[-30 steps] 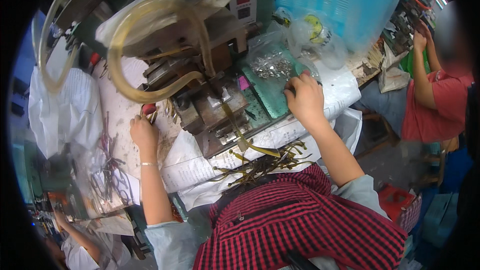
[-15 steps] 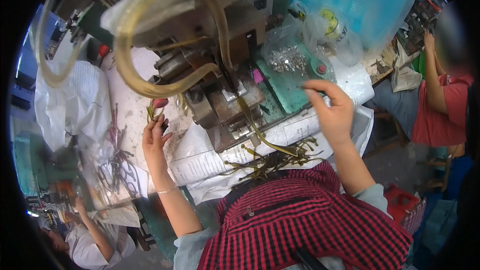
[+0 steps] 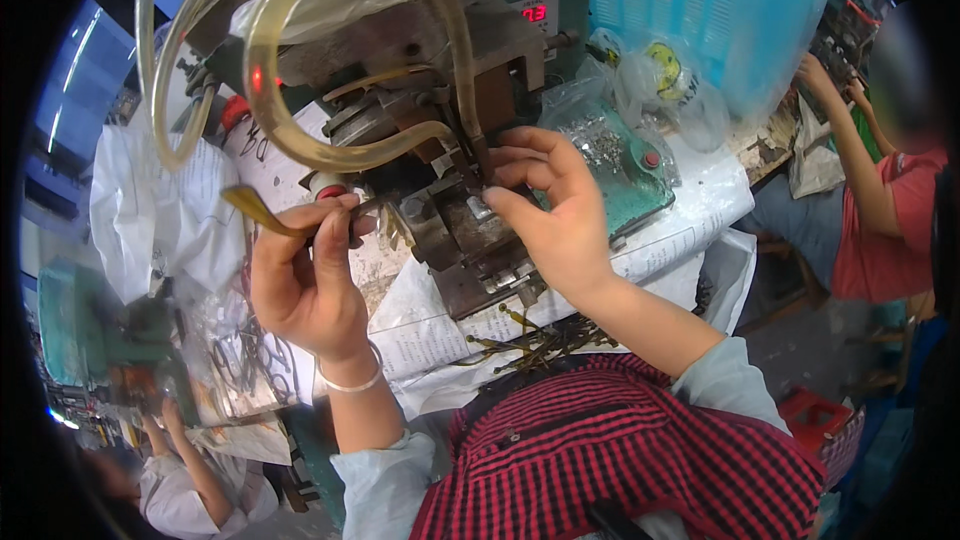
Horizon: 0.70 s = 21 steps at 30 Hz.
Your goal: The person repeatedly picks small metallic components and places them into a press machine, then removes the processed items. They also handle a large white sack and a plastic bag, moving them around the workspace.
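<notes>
Sitting close over the bench [image 3: 690, 230], you are wearing a red checked apron [image 3: 620, 450], and a tangle of yellowish plastic offcuts [image 3: 530, 345] is lying just in front of it on the paper-covered edge. Your left hand [image 3: 305, 285] is gripping a thin yellowish strip [image 3: 262, 212]: the fingers are curled tight around it, the strip sticking out up and to the left, its other end pointing toward the metal die block [image 3: 470, 240]. Your right hand [image 3: 555, 210] is resting on the far side of that block, fingers half open, thumb and fingertips pinching at something small on top of it; what it has hold of, if anything, is too small to tell. This is looking like the loading step, with the strip being brought to the block while the right hand is seating a part. The next move is calling for a steady, level feed and fingers kept off the pressing area. Just beyond the right hand, a green tray [image 3: 630, 170] is holding small metal pieces. Farther back, clear bags [image 3: 660, 80] are sitting beside a blue basket [image 3: 700, 10], their contents unclear. A clear hose [image 3: 330, 150] is looping over the machine.
</notes>
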Motion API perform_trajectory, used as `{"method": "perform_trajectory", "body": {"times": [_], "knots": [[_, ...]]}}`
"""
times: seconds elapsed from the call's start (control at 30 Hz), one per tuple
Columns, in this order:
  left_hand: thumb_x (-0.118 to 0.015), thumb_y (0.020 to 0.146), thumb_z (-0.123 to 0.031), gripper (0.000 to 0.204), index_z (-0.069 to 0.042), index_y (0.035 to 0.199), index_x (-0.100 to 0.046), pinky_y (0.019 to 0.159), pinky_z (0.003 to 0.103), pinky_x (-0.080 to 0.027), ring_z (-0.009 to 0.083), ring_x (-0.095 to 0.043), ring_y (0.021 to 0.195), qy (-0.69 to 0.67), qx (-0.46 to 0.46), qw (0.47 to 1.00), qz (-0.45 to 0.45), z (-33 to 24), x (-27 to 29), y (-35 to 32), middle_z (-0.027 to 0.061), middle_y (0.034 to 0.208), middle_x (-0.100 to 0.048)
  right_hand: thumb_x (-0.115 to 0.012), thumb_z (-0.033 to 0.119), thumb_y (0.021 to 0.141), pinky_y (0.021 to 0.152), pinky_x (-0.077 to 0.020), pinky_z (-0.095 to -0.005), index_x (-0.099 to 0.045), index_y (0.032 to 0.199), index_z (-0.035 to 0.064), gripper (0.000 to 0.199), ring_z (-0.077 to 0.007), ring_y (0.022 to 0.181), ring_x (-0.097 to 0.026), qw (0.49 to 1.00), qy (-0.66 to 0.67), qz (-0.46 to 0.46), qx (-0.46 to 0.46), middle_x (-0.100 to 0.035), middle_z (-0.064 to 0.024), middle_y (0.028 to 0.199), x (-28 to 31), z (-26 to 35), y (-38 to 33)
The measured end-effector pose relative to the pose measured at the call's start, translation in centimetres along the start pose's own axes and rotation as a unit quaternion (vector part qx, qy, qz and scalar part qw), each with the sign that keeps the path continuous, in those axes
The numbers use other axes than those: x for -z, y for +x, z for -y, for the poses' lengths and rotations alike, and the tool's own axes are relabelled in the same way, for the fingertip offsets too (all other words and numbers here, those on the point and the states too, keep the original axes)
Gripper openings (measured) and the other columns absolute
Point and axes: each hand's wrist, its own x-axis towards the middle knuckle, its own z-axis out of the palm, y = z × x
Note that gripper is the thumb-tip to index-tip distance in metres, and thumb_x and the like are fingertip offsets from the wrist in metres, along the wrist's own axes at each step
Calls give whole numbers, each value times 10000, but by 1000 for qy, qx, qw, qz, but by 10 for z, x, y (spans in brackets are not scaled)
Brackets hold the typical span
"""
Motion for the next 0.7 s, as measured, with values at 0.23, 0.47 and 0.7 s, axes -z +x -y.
{"method": "perform_trajectory", "body": {"times": [0.23,0.47,0.7], "knots": [[-817,801,-41,164,-48,958,-770,577,274,-530,196,-704,701,178,-206,944,187,5,-29,-46,143,946,-764,-537,-39,895,962,-528,-344,-690,1222,9,363,-224,1068,-715,952,-291,77,59,-747,-141,1151,53,4,17],[-881,712,-17,300,-73,967,-733,483,270,-447,154,-614,579,213,-280,906,236,22,-52,-51,102,924,-753,-558,-6,858,898,-549,-457,-743,1081,58,296,-391,998,-701,891,-452,25,44,-749,-173,1035,139,-65,4],[-880,703,-19,295,-88,950,-734,482,277,-449,162,-610,587,230,-280,904,225,25,-53,-52,76,893,-750,-674,57,820,882,-524,-441,-720,1021,39,208,-349,964,-666,885,-464,9,-29,-716,-137,988,169,-49,12]]}}
